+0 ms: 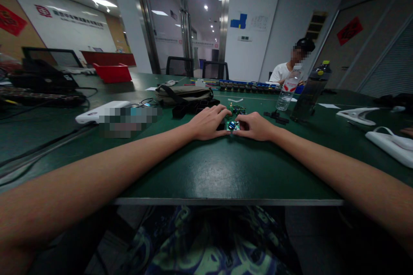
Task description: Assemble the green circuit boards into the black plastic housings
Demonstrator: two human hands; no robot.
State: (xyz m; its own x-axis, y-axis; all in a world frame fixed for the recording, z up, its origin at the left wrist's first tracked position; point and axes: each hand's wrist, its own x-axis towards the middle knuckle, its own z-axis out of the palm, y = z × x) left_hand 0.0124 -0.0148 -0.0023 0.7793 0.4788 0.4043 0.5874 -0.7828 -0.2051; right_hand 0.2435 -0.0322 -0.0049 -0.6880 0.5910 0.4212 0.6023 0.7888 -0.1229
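Item: board [232, 125], flat on table [206, 172], well out from its near edge. Left hand [208, 122], right hand [256, 126]: fingers pinched on its opposite edges. Risk: uneven pressure may bend components or skid it toward bag [183, 93]

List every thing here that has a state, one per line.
circuit board, flat on the table, pinched between both hands
left hand, fingers on the board's left edge
right hand, fingers on the board's right edge
water bottle, upright
dark bottle, upright, lid on
bag, lying flat
glass doors, shut
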